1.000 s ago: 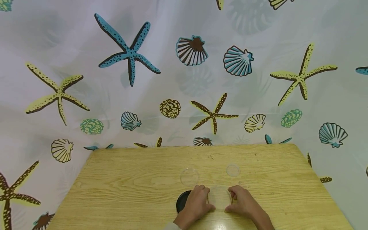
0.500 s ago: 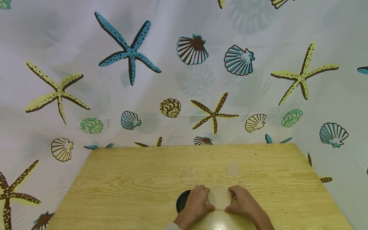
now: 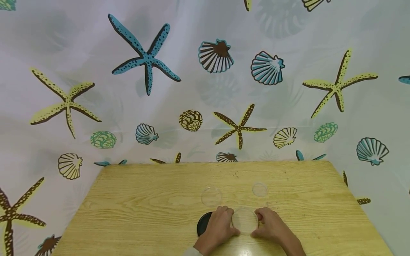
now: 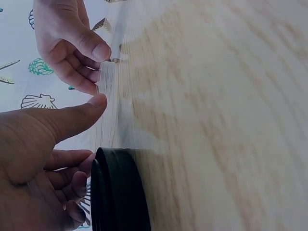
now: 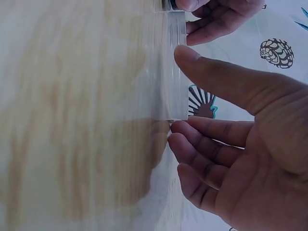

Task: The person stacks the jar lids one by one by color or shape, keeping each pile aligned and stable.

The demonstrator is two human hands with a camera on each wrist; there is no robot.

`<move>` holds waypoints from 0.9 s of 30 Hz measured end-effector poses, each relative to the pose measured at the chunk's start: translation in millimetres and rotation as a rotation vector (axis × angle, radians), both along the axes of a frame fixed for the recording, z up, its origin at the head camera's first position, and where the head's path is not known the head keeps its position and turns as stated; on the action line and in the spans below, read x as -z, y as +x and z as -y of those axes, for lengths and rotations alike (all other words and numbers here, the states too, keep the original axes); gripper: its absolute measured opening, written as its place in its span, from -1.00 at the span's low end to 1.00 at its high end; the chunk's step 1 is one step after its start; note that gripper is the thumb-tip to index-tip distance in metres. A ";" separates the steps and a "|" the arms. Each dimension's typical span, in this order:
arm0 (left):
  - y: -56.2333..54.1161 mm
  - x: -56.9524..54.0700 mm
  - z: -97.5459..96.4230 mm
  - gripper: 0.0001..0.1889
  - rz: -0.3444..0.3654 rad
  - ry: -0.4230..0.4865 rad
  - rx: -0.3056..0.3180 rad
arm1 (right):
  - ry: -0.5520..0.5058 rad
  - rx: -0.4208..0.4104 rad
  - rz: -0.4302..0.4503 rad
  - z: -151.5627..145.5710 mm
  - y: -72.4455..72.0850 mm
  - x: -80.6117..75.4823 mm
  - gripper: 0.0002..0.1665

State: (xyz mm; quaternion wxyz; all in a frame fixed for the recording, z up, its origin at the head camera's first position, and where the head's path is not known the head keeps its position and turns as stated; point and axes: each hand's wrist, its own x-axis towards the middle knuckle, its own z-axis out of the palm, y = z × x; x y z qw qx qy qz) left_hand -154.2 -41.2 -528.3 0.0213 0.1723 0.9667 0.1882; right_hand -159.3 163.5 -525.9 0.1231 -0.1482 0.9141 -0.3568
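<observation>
A low, clear round dish sits close over the table between my two hands. My left hand grips its left rim, thumb at the near side and fingers farther back. Opposite it, my right hand holds the right rim in the same way. The left wrist view shows the dish's thin clear side wall between the thumbs. In the right wrist view, fingertips are right at the dish's lower edge. A black round, rimmed piece lies beside my left hand, which partly covers it.
Behind the hands lie two thin clear round pieces, a larger one at left and a smaller one at right. The wood-grain table meets a white cloth printed with starfish and shells along its back and sides.
</observation>
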 end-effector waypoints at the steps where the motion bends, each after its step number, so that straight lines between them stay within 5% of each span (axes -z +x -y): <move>1: 0.4 -0.5 0.6 -0.42 -0.002 0.001 0.001 | 0.005 -0.002 0.002 -0.3 0.1 -0.1 -0.42; 10: 2.0 -6.7 3.6 -0.35 -0.027 0.025 0.021 | 0.041 0.025 -0.002 -3.2 0.6 -5.3 -0.14; 27: -3.8 -21.4 4.9 -0.31 0.014 -0.031 0.005 | 0.066 0.047 0.023 -4.1 -6.8 -16.5 -0.06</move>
